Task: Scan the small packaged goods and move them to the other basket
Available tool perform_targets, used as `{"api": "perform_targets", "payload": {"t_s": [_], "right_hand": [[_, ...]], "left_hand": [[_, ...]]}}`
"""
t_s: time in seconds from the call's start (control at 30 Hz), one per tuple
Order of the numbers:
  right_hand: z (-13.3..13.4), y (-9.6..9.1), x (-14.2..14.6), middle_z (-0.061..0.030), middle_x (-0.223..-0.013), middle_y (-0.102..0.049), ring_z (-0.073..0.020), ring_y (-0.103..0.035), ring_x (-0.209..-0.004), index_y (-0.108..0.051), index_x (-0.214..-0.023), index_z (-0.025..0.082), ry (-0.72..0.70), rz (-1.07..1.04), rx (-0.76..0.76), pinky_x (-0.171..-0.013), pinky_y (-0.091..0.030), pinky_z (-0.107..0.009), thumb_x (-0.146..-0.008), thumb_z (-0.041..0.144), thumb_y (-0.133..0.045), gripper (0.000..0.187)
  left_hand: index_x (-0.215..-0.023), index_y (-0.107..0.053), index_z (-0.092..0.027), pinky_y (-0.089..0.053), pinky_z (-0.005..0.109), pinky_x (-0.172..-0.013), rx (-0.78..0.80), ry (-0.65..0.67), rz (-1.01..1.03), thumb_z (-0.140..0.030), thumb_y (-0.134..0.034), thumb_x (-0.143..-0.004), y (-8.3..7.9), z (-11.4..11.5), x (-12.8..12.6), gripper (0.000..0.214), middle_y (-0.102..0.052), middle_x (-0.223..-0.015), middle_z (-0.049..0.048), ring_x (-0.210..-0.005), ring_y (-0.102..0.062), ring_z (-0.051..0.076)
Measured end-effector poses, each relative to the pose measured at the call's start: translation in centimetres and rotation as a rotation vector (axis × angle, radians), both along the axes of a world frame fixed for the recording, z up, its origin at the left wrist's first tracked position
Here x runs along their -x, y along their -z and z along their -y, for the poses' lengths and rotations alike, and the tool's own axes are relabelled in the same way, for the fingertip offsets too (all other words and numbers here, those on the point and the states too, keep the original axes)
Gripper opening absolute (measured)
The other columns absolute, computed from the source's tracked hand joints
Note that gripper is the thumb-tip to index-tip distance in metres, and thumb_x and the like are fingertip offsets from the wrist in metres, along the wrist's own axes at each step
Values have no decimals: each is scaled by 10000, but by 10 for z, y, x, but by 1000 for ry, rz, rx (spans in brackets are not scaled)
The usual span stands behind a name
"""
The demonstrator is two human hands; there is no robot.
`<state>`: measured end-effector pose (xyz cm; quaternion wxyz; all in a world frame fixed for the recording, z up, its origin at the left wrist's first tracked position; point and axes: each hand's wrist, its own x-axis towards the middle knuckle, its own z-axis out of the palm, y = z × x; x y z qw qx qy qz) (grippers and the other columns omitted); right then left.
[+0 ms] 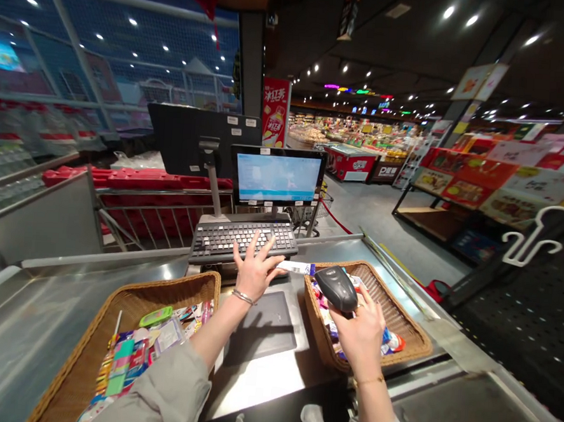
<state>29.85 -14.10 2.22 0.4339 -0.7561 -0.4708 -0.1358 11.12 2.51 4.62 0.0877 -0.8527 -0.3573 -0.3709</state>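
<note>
My left hand (pixel 252 276) is over the black keyboard (pixel 244 239), several fingers spread above its keys. A narrow white packet (pixel 296 267) with a purple end and printed marks sticks out to the right, pinched between that hand's thumb and index finger. My right hand (pixel 363 327) grips a black handheld barcode scanner (pixel 337 288), its head turned left towards the packet; the palm hides its handle. Beneath the scanner stands a wicker basket (pixel 406 320) of small wrapped goods. Behind the keyboard a lit monitor (pixel 277 177) shows a blue and white screen.
Another wicker basket (pixel 75 351) at the left holds mixed small packaged goods, including a green pack (pixel 156 316). Between the baskets, a dark flat panel (pixel 268 328) is set in the metal counter (pixel 21 322). A second screen (pixel 203 139) faces away. White hooks (pixel 531 242) hang at right.
</note>
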Motion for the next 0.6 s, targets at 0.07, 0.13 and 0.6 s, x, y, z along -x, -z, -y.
{"api": "perform_targets", "payload": {"t_s": [0.07, 0.13, 0.6], "right_hand": [[4, 1, -5, -137, -1096, -712, -336, -518, -1239, -706, -752, 216, 26, -23, 0, -1058, -289, -554, -746, 498, -638, 290], [8, 3, -9, -140, -1111, -707, -340, -521, -1241, -711, -781, 212, 58, -44, 0, -1066, -280, -567, -736, 503, -637, 303], [30, 8, -38, -182, -1130, -670, -343, -534, -1198, -688, -816, 171, 238, -82, -106, -1032, -360, -533, -736, 473, -607, 323]], "left_hand": [[-1014, -726, -385, 35, 724, -1108, -1, 20, -7, -469, -668, -827, 1, 2, -6, 213, -523, -1439, -2, -1436, -282, 371], [-1016, -723, -387, 36, 724, -1108, 0, 36, -15, -469, -671, -825, 2, 3, -11, 214, -514, -1446, -10, -1436, -280, 373], [-1019, -712, -406, 31, 745, -1090, 31, 165, -85, -469, -675, -821, 18, 3, -49, 211, -488, -1469, -15, -1454, -232, 376]]}}
